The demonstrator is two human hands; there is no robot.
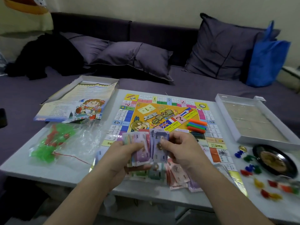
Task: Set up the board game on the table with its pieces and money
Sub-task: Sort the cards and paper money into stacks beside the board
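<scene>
Sorting by denomination seems to be the step in hand; the left hand (129, 151) has fingers and thumb curled round a fanned stack of paper play banknotes (138, 143), while the right hand (177, 148) pinches a purple banknote (159, 142) at its face, probably to peel it off. Both are held over the near edge of the colourful square game board (162, 117), above loose pink and green notes (170, 176) at six o'clock, likely sorted piles. The held notes stand upright, long axis toward twelve o'clock; coloured plastic bars (197, 125) lie at two o'clock of the hands.
</scene>
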